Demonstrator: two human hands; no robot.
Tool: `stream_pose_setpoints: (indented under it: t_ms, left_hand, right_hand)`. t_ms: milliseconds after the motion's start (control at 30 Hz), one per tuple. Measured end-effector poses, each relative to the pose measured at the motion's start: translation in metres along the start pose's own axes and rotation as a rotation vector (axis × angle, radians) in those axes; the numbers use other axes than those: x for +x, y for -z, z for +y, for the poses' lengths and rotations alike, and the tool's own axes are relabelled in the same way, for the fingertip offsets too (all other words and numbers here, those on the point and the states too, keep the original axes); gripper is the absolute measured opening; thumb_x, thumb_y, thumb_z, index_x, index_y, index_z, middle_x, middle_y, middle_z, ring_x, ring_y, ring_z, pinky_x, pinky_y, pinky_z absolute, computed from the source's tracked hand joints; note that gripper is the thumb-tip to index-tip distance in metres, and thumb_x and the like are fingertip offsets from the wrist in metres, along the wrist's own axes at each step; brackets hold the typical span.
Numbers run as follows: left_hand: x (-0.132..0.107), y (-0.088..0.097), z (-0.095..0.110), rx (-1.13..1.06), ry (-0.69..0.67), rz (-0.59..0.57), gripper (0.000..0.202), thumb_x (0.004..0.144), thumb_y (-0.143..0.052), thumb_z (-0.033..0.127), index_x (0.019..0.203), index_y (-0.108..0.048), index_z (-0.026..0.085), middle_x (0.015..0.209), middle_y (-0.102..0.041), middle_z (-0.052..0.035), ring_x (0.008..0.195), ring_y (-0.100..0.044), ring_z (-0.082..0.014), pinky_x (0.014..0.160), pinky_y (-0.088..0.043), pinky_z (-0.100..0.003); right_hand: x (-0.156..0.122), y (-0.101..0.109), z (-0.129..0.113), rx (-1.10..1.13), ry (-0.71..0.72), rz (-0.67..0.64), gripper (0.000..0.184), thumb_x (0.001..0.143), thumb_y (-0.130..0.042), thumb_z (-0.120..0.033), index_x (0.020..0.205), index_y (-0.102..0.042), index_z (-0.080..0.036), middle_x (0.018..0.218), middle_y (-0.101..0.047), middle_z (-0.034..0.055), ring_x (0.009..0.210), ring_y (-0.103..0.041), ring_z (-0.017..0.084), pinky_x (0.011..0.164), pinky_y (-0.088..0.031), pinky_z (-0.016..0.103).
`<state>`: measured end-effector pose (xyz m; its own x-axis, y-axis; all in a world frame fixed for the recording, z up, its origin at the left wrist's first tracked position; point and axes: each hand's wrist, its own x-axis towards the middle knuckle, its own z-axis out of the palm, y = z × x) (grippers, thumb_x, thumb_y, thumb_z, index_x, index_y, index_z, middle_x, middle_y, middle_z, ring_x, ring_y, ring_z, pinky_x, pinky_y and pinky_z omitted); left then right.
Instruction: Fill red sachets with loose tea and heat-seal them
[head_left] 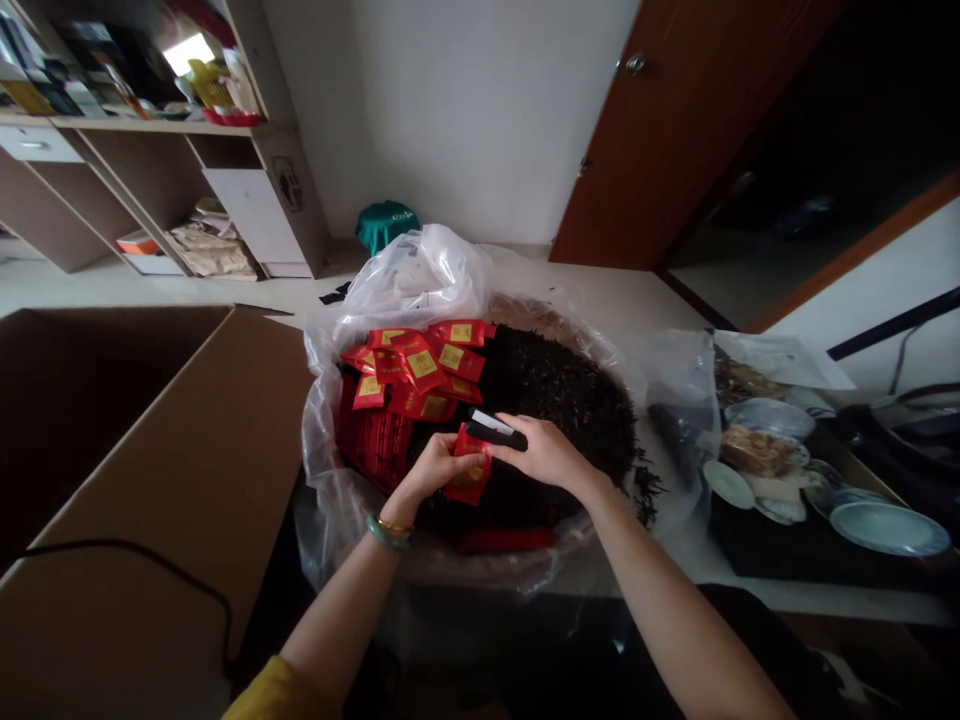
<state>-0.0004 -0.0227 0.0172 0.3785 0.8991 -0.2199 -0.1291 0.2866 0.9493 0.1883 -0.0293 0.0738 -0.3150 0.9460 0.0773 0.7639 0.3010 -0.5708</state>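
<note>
Pinching a small red packet [466,484] between thumb and fingers, a person's left hand [436,466] steadies it just below the center of the frame, over a heap of dark dried leaves [562,390]. The right hand [546,452] is closed around a black-and-white handheld tool [491,428], which lies across the packet's upper end; whether its faces are clamped on the edge cannot be told from this angle. Good work here would seem to call for a flat, unwrinkled edge, set square to the tool, with loose leaf kept out of the line of the press. An even squeeze and a light left grip, thumb well clear of the tool, should serve better than force, as a tug could crease the thin wrapper.

Around the hands, filled-looking red packets [422,364] sit piled left of center, above a row of flatter red packets [379,440]. A clear plastic sheet [321,410] lines the round tub [525,312] holding it all. Farther out, a cardboard box [225,450] stands open at left, and dishes [889,526] rest at lower right.
</note>
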Motion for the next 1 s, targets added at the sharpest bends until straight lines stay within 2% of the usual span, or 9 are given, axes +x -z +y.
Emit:
stream_pose_setpoints:
  t_ms: [133,267,433,600,800,900,1000]
  left_hand:
    - [-0.001,-0.001,0.003,0.076,-0.017,-0.014,0.045,0.052,-0.083,0.042,0.078,-0.071,0.008,0.061,-0.066,-0.0008,0.053,-0.057,-0.0113,0.053,-0.044,-0.021]
    - [-0.002,-0.001,0.004,0.114,-0.034,-0.008,0.043,0.047,-0.085,0.040,0.073,-0.069,0.009,0.055,-0.061,0.0021,0.049,-0.052,-0.0088,0.048,-0.039,-0.019]
    - [-0.003,-0.003,0.004,0.040,0.007,-0.025,0.045,0.050,-0.083,0.045,0.074,-0.069,0.009,0.059,-0.063,0.0007,0.050,-0.053,-0.0086,0.050,-0.042,-0.019]
    - [-0.003,-0.003,0.004,0.047,0.008,-0.019,0.046,0.048,-0.083,0.047,0.068,-0.067,0.009,0.056,-0.062,0.0010,0.049,-0.052,-0.0081,0.049,-0.042,-0.019]
    - [-0.006,-0.004,0.009,0.093,-0.035,-0.051,0.041,0.049,-0.083,0.043,0.067,-0.068,0.009,0.057,-0.062,0.0008,0.050,-0.052,-0.0083,0.048,-0.041,-0.019]
    - [-0.007,-0.005,0.010,0.098,-0.013,-0.043,0.040,0.051,-0.082,0.043,0.063,-0.066,0.009,0.053,-0.060,0.0012,0.046,-0.050,-0.0069,0.046,-0.039,-0.018]
    - [-0.006,-0.005,0.009,0.083,0.011,-0.038,0.041,0.050,-0.082,0.044,0.061,-0.065,0.009,0.052,-0.060,0.0013,0.045,-0.049,-0.0066,0.045,-0.037,-0.018]
  right_hand:
    - [-0.002,-0.004,-0.003,-0.118,-0.015,-0.017,0.055,0.083,-0.056,-0.053,0.122,-0.061,-0.015,0.115,-0.066,0.0150,0.108,-0.062,0.030,0.091,-0.049,0.039]
    - [-0.003,-0.006,-0.008,-0.162,0.005,-0.045,0.059,0.076,-0.064,-0.054,0.122,-0.060,-0.016,0.114,-0.067,0.0142,0.105,-0.063,0.030,0.088,-0.050,0.038]
    - [-0.002,-0.001,-0.012,-0.046,0.006,-0.061,0.042,0.085,-0.058,-0.045,0.119,-0.059,-0.019,0.109,-0.070,0.0098,0.101,-0.066,0.026,0.083,-0.051,0.033]
    - [-0.004,-0.001,-0.017,-0.074,0.008,-0.072,0.038,0.090,-0.049,-0.043,0.119,-0.058,-0.020,0.114,-0.068,0.0093,0.104,-0.064,0.025,0.084,-0.050,0.034]
    - [-0.004,-0.003,-0.016,0.047,-0.004,-0.007,0.033,0.077,-0.067,-0.034,0.109,-0.067,-0.024,0.108,-0.071,0.0045,0.100,-0.066,0.024,0.088,-0.050,0.033]
    - [-0.002,-0.004,-0.015,0.141,-0.040,0.033,0.025,0.075,-0.070,-0.030,0.100,-0.071,-0.025,0.101,-0.073,0.0012,0.095,-0.069,0.022,0.085,-0.052,0.030]
    - [-0.002,-0.007,-0.015,0.141,-0.073,0.062,0.026,0.074,-0.071,-0.028,0.099,-0.072,-0.025,0.101,-0.073,0.0017,0.095,-0.069,0.022,0.086,-0.052,0.030]
